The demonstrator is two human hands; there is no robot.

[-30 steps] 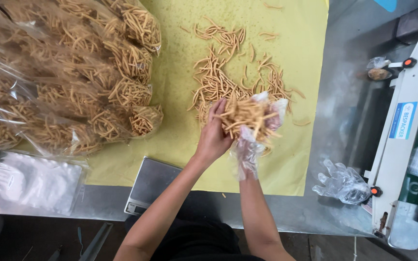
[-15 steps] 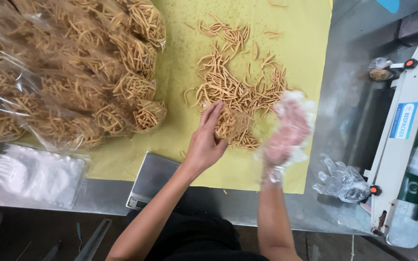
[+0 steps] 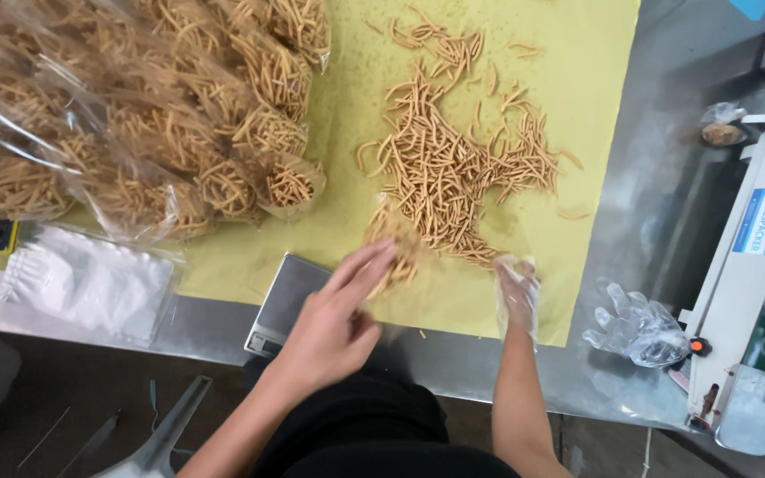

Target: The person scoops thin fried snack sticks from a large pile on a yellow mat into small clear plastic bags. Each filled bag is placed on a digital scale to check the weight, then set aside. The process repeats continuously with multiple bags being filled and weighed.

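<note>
The snack sticks [image 3: 453,168] lie in a loose heap on the yellow sheet [image 3: 577,53], just beyond both hands. The left hand [image 3: 334,323] is blurred, its fingers stretched out flat and open, the tips touching a few sticks at the near edge of the heap; it holds nothing that can be made out. The right hand [image 3: 517,292] is inside a clear plastic bag [image 3: 515,279], loosely curled, resting on the sheet's near edge just right of the heap. Under the left hand sits a grey scale [image 3: 285,301], partly under the sheet. Further left lies a stack of empty bags [image 3: 90,283], and beyond it a pile of filled bags [image 3: 135,115]. Right of the right hand, a crumpled plastic glove [image 3: 635,332] lies on the steel table [image 3: 648,177], near a white sealing machine [image 3: 754,265].
</note>
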